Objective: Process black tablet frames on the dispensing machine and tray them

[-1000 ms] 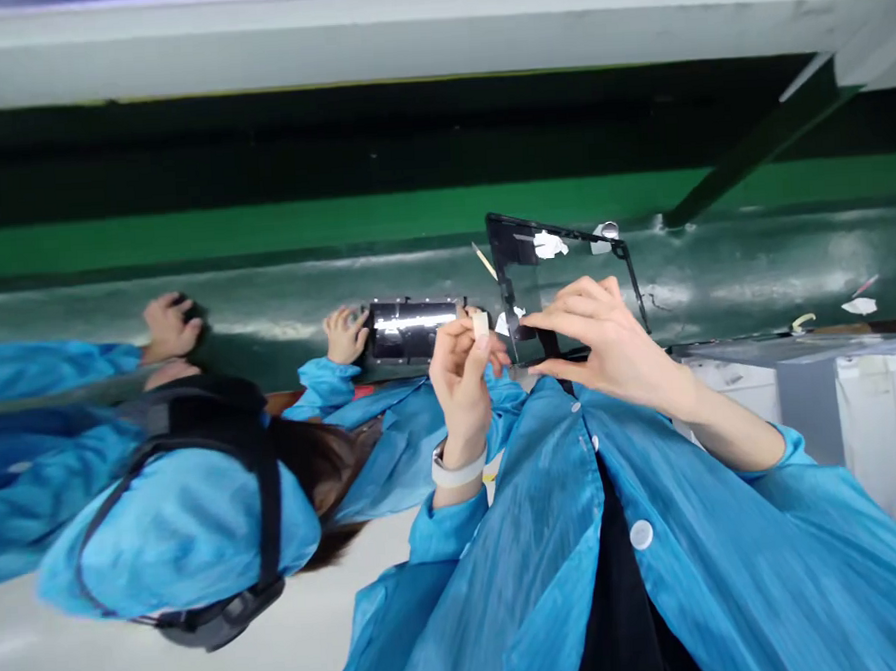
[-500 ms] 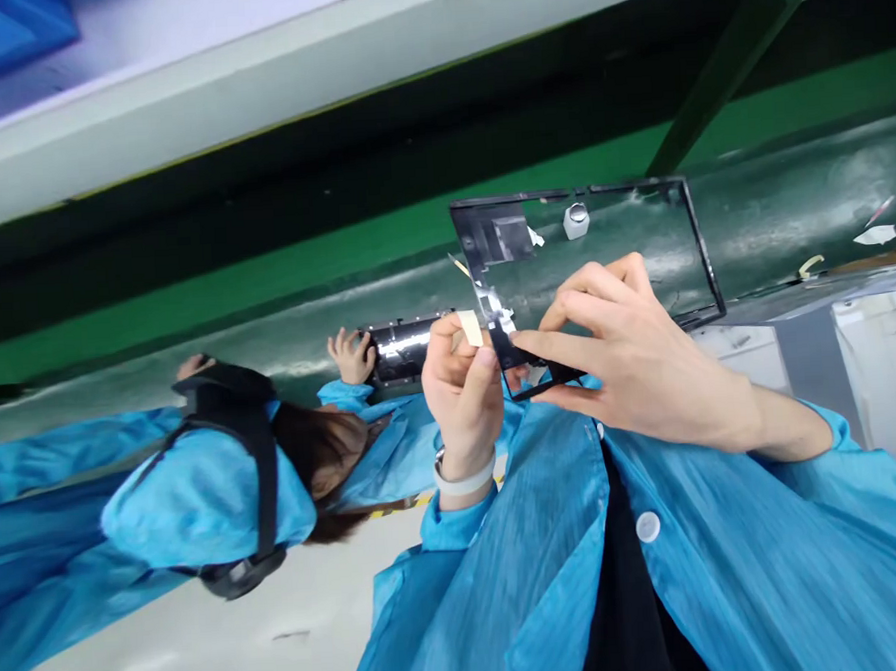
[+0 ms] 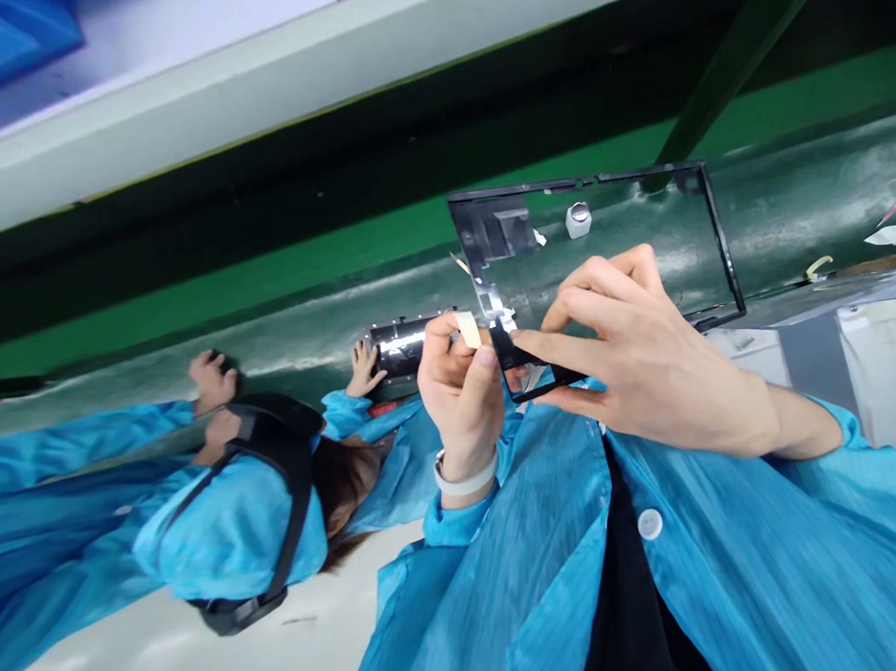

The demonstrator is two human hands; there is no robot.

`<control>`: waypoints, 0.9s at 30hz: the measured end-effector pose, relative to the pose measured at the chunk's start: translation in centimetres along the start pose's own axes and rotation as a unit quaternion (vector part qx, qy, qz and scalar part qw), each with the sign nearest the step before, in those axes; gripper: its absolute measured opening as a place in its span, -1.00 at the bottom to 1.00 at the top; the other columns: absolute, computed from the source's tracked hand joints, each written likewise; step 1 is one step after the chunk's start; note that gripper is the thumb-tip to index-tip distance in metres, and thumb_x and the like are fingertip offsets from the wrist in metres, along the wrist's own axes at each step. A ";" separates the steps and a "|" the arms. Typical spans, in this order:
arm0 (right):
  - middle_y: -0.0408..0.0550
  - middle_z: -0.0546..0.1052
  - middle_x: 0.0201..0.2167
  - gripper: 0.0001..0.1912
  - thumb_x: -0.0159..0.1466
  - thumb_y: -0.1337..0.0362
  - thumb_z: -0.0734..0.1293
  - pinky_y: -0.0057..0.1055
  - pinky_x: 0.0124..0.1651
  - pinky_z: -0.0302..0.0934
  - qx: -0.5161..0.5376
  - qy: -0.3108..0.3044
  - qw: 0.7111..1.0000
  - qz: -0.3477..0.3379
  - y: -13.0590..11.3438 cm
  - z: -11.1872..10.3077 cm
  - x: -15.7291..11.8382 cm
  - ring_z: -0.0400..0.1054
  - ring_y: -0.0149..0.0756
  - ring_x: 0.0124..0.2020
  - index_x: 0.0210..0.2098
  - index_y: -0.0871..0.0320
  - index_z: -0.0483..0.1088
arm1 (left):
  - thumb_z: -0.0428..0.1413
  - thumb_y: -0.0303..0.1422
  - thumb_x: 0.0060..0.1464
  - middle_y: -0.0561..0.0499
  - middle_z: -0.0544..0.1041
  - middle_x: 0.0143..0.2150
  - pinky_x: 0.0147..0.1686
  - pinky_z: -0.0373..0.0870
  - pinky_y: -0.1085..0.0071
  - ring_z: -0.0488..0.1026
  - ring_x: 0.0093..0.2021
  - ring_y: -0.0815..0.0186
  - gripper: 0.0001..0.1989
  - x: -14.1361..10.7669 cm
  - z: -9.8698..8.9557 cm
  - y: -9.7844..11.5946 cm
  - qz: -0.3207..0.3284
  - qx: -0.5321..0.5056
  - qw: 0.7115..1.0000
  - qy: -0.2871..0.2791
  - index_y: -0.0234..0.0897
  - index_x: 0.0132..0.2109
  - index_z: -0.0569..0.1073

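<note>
A thin black rectangular plastic frame (image 3: 722, 236), wide open in the middle, is held up tilted before my chest. My left hand (image 3: 462, 395) is curled closed at its lower left corner, with some fingertips showing behind the frame. A small cream strip (image 3: 468, 329) lies against my left index finger. My right hand (image 3: 644, 355) grips the lower edge near that same corner, one fingertip pressing beside a shiny silvery patch (image 3: 498, 308) on the frame. What lies under that fingertip is hidden.
A white bottle with a metal top (image 3: 578, 221) stands on the green bench (image 3: 772, 208). To the left a co-worker in a blue cap (image 3: 233, 527) has one hand by a shiny black panel (image 3: 404, 348). White scrap (image 3: 887, 235) and a curved yellowish piece (image 3: 818, 268) lie right.
The frame's right end has shifted slightly right and my right hand moved a little with it. The co-worker's head has moved right, and their hands have shifted. My grip looks the same.
</note>
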State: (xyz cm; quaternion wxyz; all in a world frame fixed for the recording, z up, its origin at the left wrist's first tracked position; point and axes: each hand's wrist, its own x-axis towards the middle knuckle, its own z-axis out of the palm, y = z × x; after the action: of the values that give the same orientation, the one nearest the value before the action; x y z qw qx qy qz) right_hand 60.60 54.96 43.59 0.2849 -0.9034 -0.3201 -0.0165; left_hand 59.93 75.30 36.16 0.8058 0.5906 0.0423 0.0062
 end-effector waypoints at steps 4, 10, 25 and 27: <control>-0.01 0.50 -0.07 -0.71 0.49 0.17 0.46 0.30 0.34 0.06 0.013 -0.006 1.000 0.000 0.5 0.0 0.0 0.26 0.01 0.08 0.18 -0.02 0.59 | 0.51 -0.01 0.16 0.20 0.40 -0.45 -0.56 0.33 0.59 0.34 -0.60 0.52 -0.50 0.2 0.3 0.2 0.003 0.000 1.000 0.004 -0.17 -0.12 0.43; -0.02 0.51 -0.07 -0.72 0.49 0.16 0.47 0.17 0.28 0.11 0.033 -0.014 0.999 -0.009 1.0 -0.4 -0.1 0.25 -0.05 0.04 0.17 -0.04 0.58 | 0.48 0.02 0.19 0.24 0.37 -0.50 -0.62 0.22 0.58 0.24 -0.66 0.52 -0.52 0.1 0.7 0.2 0.006 0.016 1.000 0.003 -0.14 -0.09 0.44; -0.05 0.65 -0.02 -0.57 0.51 0.09 0.47 0.13 0.26 0.13 0.104 0.002 0.995 0.008 1.7 -0.3 -1.4 0.39 -0.02 0.08 0.34 -0.15 0.55 | 0.49 -0.05 0.21 0.21 0.47 -0.45 -0.64 0.35 0.58 0.34 -0.66 0.51 -0.56 -0.1 1.6 0.6 0.036 0.011 0.999 -0.011 -0.14 -0.06 0.46; -0.04 0.67 -0.02 -0.57 0.50 0.10 0.47 0.09 0.24 0.15 0.119 0.012 0.993 0.019 1.7 -0.2 -1.6 0.42 -0.03 0.08 0.33 -0.13 0.56 | 0.49 -0.06 0.22 0.21 0.49 -0.44 -0.62 0.41 0.56 0.37 -0.66 0.49 -0.57 -0.2 1.7 0.6 0.041 0.014 0.999 -0.016 -0.15 -0.06 0.46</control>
State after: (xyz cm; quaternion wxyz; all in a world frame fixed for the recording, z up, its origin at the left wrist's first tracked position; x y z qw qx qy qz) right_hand 60.33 52.83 42.59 0.3942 -0.8688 -0.2993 0.0165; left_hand 59.89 73.82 37.26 0.7972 0.6030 0.0051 0.0286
